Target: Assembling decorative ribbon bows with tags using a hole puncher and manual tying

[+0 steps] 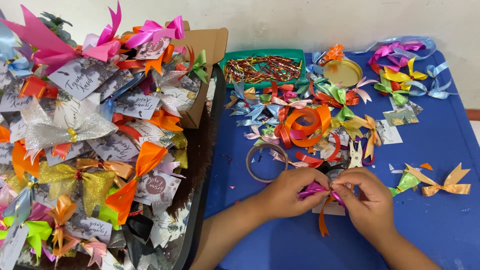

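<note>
My left hand (285, 192) and my right hand (367, 200) meet over the blue table (445, 220), both pinching a small purple ribbon bow (315, 189) between their fingertips. An orange ribbon strip (322, 220) hangs below the bow. A small white card (332, 207) lies under it, mostly hidden by my fingers.
A box (212, 47) on the left overflows with several finished ribbon bows and tags. Loose ribbons and an orange ribbon coil (305, 125) litter the table. A green tray (262, 52) of twist ties, a gold lid (342, 72), a tape ring (265, 162) and a gold bow (445, 185) lie nearby.
</note>
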